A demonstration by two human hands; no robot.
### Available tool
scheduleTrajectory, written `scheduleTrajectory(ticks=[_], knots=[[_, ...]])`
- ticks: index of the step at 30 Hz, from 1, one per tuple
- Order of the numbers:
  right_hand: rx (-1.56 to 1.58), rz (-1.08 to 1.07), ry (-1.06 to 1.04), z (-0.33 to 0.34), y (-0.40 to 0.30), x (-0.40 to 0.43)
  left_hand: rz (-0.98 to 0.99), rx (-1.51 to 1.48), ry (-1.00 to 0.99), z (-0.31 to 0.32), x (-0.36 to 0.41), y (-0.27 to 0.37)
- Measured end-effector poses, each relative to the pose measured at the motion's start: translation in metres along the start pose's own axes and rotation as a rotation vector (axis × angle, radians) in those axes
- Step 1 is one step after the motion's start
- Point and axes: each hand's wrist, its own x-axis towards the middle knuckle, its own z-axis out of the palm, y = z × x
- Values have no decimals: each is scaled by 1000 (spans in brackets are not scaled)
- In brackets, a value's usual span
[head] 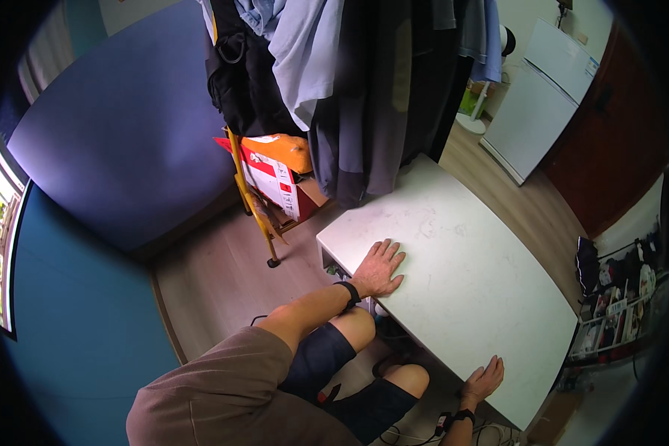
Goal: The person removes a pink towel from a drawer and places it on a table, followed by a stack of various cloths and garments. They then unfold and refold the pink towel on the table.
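My left hand (378,268) lies palm down near the front edge of a white table (468,273), its fingers spread and nothing held. Farther along the same edge, my right hand (484,379) rests on the tabletop, fingers extended and also without anything in it. A dark band (349,295) circles my left wrist, and another dark band (465,416) is on the right one. Faint scuffs mark the white surface beyond my left hand. My knees (357,329) are bent at the table's near side.
Hanging clothes (362,111) reach down to the table's far left corner. Beside them a yellow-legged metal frame (259,217) holds a red and white cardboard box (273,181) with an orange bag (281,150). A white refrigerator (535,106) stands beyond. Cables (490,432) lie below; a cluttered rack (619,318) is right.
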Motion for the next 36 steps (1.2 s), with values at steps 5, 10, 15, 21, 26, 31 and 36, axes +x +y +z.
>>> scheduleTrajectory(ticks=[5,10,15,21,26,31,36], knots=[[62,-29,93,2,1,-1,-35,-4,-25,0,0,-1],[64,-32,62,0,0,0,-12,-36,-11,0,2,0],[93,-3,92,-3,-4,2,-22,-10,-42,-1,4,0],[108,12,88,-8,-8,5,15,-23,-18,-2,5,1],[122,-10,84,-12,-11,5,21,-37,-10,-1,5,2],[122,1,95,-13,-12,6,3,-37,-18,1,5,1],[108,30,109,-14,-11,6,-24,-19,-19,2,6,3]])
